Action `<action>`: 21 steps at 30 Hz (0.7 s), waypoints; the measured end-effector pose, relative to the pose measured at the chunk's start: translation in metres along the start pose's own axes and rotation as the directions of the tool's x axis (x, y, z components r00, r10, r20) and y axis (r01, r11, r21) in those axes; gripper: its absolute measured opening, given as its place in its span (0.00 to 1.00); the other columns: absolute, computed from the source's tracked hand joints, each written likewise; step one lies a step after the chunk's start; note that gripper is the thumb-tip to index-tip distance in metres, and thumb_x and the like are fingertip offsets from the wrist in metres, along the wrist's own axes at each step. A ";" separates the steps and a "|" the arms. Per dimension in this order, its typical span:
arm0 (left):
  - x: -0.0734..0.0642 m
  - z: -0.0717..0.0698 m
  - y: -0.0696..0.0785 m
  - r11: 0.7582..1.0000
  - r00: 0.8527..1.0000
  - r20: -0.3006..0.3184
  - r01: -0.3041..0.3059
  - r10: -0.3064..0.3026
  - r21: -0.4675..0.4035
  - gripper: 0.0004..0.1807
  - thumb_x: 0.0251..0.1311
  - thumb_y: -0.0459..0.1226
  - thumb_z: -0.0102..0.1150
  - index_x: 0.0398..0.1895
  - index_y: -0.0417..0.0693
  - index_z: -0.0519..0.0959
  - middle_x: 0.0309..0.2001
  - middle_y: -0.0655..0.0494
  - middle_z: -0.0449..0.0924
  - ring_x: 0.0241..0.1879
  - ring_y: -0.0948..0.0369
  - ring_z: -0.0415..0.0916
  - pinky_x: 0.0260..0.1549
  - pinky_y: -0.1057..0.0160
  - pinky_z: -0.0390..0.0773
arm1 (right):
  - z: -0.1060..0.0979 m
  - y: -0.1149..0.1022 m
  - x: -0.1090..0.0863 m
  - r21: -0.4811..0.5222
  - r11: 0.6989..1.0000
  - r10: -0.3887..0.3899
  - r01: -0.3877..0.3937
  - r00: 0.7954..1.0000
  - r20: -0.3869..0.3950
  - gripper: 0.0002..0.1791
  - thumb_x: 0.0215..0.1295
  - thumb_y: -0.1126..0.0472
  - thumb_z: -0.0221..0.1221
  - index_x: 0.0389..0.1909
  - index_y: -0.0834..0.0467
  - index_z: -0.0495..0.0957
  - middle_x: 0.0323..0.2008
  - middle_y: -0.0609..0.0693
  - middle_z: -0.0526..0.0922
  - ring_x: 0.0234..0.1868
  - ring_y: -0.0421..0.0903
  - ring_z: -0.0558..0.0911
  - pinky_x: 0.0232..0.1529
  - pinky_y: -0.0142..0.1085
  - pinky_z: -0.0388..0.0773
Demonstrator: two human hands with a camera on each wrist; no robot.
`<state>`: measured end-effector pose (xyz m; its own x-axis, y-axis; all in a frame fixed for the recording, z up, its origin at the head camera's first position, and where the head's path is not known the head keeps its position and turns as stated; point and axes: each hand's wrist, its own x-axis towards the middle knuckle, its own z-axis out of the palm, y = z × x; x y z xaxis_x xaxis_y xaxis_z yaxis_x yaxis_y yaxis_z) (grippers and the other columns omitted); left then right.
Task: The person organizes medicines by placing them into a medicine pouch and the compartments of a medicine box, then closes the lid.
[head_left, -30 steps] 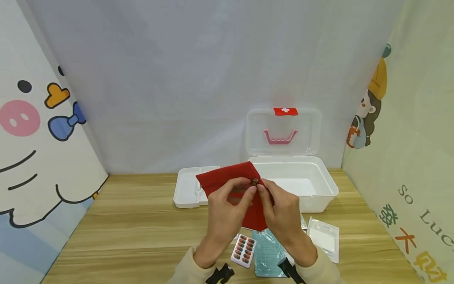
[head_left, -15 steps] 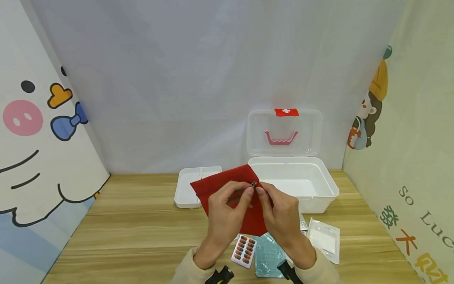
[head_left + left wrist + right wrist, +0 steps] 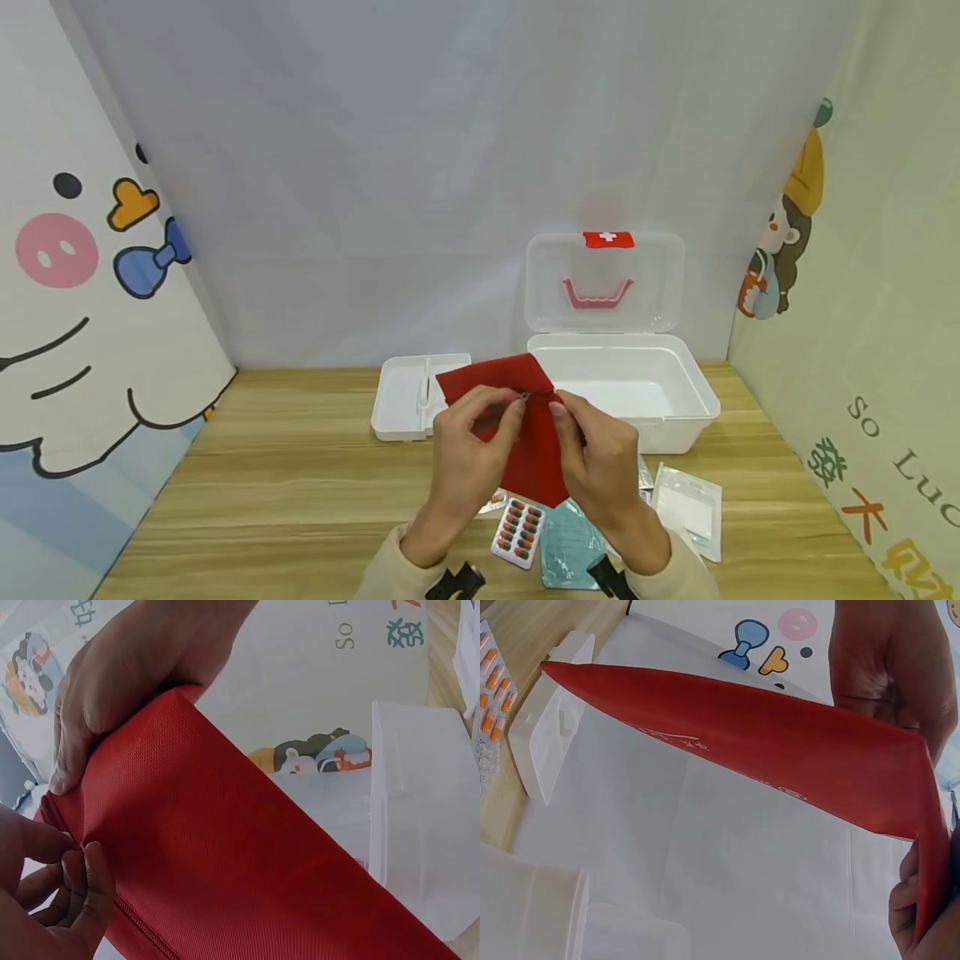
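A red fabric pouch (image 3: 536, 450) with a zipper (image 3: 142, 924) is held up above the table between both hands. My left hand (image 3: 468, 450) pinches the small zipper pull (image 3: 525, 395) between thumb and index finger, near the pouch's right end. Gripping that end beside the zipper is my right hand (image 3: 600, 454), thumb on the near face. In the left wrist view the cloth puckers at the left fingertips. White print (image 3: 682, 740) shows on the pouch in the right wrist view. What the pouch contains is hidden.
Behind stands a white first-aid box (image 3: 675, 429), its clear lid (image 3: 603, 275) raised. A white divided tray (image 3: 397, 400) lies to its left. Below the hands are a capsule blister pack (image 3: 517, 533), a teal packet (image 3: 566, 546) and a clear-and-white packet (image 3: 693, 508).
The left hand, with the zipper pull, has shifted a little left, away from the right hand's fingertips. The pouch's left corner swung out, then back in.
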<state>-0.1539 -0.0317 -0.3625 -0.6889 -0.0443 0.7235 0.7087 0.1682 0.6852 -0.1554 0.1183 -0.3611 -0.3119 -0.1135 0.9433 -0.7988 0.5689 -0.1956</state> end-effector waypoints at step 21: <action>-0.006 -0.025 -0.028 0.990 0.996 -0.051 0.078 -0.072 0.116 0.04 0.59 0.29 0.64 0.33 0.45 0.85 0.32 0.55 0.86 0.29 0.66 0.79 0.30 0.69 0.83 | -0.010 0.001 0.003 -0.053 0.998 -0.019 0.015 0.996 -0.085 0.23 0.74 0.52 0.51 0.34 0.68 0.82 0.25 0.57 0.85 0.18 0.47 0.81 0.21 0.35 0.80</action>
<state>-0.1658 -0.0607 -0.3845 -0.7298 -0.1062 0.6754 0.6304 0.2776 0.7249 -0.1516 0.1264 -0.3559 -0.2515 -0.0547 0.9663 -0.7746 0.6099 -0.1671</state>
